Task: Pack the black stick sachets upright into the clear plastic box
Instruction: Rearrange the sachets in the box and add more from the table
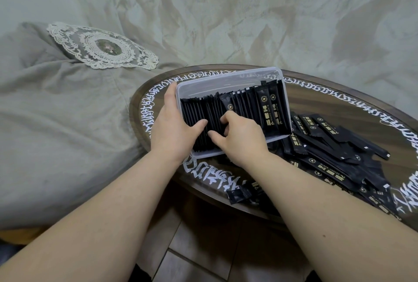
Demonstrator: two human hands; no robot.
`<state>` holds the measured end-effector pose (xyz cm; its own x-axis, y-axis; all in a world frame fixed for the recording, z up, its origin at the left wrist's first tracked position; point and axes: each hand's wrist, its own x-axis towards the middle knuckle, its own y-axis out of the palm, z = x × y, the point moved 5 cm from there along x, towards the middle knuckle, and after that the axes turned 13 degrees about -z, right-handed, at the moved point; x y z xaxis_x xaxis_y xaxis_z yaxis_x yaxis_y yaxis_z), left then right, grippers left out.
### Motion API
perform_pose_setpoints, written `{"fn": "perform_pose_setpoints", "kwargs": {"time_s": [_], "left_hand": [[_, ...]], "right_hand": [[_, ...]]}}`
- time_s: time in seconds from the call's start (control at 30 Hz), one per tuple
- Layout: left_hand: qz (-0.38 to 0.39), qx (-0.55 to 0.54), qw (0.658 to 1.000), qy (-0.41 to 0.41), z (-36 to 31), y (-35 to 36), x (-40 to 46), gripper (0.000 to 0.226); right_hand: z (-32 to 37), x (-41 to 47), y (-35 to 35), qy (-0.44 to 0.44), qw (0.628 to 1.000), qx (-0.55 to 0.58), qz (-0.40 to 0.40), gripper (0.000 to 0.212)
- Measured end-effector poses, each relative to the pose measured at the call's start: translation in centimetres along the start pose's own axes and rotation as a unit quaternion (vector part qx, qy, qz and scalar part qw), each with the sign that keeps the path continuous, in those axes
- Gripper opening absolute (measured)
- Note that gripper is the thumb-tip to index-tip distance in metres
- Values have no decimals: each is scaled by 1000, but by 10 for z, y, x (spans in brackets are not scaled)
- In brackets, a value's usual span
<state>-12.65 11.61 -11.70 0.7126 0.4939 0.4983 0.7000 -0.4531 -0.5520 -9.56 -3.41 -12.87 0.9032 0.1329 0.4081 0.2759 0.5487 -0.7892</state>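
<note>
Lace doily (101, 47) on grey bedding (56, 112), far left. Left hand (174, 123) grasping left wall of clear plastic box (228, 78), thumb on packed sachets (237, 105) (standing upright). Right hand (242, 137) pinching sachets inside box. Loose sachets (334, 146) heaped right, on round table (339, 105).

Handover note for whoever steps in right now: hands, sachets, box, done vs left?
Left hand: grips the clear plastic box by its left wall, thumb on the packed sachets.
Right hand: fingers curled into the row, adjusting sachets.
Done: box mostly filled, sachets standing on edge.
Left: loose sachets piled on the round table right of the box, one near the front edge.
</note>
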Motion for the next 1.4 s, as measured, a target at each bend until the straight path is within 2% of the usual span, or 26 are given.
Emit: {"fn": "perform_pose_setpoints", "kwargs": {"time_s": [0.13, 0.33, 0.57, 0.67, 0.8, 0.97, 1.07, 1.2, 1.27, 1.4], "left_hand": [[-2, -5, 1000, 1, 2, -2, 1, 101], [1, 0, 1000, -13, 5, -2, 3, 101], [-29, 14, 999, -43, 10, -5, 5, 100], [-53, 9, 998, -13, 3, -7, 3, 106], [-67, 24, 994, 78, -5, -4, 4, 98], [-77, 57, 991, 96, -9, 1, 2, 101], [-77, 66, 990, 94, -7, 3, 2, 103], [-78, 68, 990, 98, -8, 3, 1, 104], [-78, 66, 990, 98, -8, 4, 1, 104], [-78, 62, 990, 99, -8, 4, 0, 105]], "right_hand": [[-3, -1, 1, 4, 999, 51, 4, 41], [-5, -1, 4, 14, 998, 63, 9, 42], [10, -3, 9, -16, 996, 75, 33, 44], [9, -3, 8, -25, 996, 72, 44, 44], [8, -4, 6, -38, 995, 67, 58, 43], [4, -7, 3, -46, 995, 65, 65, 42], [0, -8, -5, -38, 997, 64, 33, 34], [-19, 1, -31, 21, 995, 20, -101, 21], [-27, 2, -38, 52, 991, -13, -122, 30], [-26, 1, -30, 48, 989, -102, -95, 64]]}}
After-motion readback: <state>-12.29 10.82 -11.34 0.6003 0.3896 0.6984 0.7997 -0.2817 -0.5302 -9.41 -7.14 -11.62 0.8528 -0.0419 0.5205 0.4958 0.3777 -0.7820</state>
